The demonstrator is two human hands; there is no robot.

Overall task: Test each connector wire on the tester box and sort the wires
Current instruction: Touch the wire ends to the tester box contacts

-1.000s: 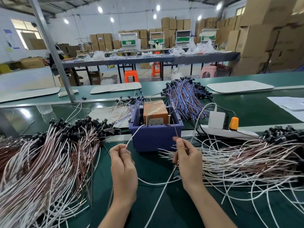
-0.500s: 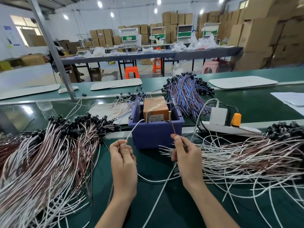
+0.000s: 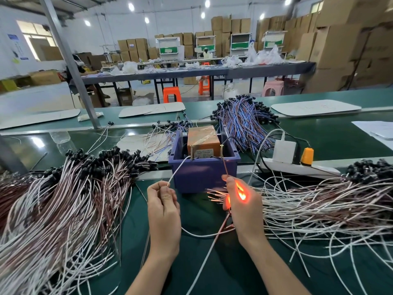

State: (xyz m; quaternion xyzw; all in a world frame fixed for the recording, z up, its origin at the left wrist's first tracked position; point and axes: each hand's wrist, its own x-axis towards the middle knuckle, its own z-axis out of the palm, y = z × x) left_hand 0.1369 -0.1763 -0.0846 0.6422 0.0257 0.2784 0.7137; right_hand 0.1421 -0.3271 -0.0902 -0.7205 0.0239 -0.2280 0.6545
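Note:
The tester box (image 3: 203, 141), orange-brown, sits in a purple bin (image 3: 204, 173) with two brass posts at its front. My left hand (image 3: 163, 213) pinches the white lead (image 3: 177, 169) of a connector wire, its tip touching the left post. My right hand (image 3: 242, 205) pinches the brown lead (image 3: 225, 167), which reaches the right post. An orange-red glow shines through my right hand's fingers. The wire's slack loops on the mat between my wrists.
A big heap of white and brown wires (image 3: 63, 199) lies left, another heap (image 3: 319, 205) right. Blue-striped wires (image 3: 244, 122) lie behind the bin. A white power strip (image 3: 297, 167) with an orange plug sits right of the bin on the green mat (image 3: 212, 262).
Both leads have come onto the posts, and an orange-red light now glows inside my right hand; before it was dark. My hands have barely shifted.

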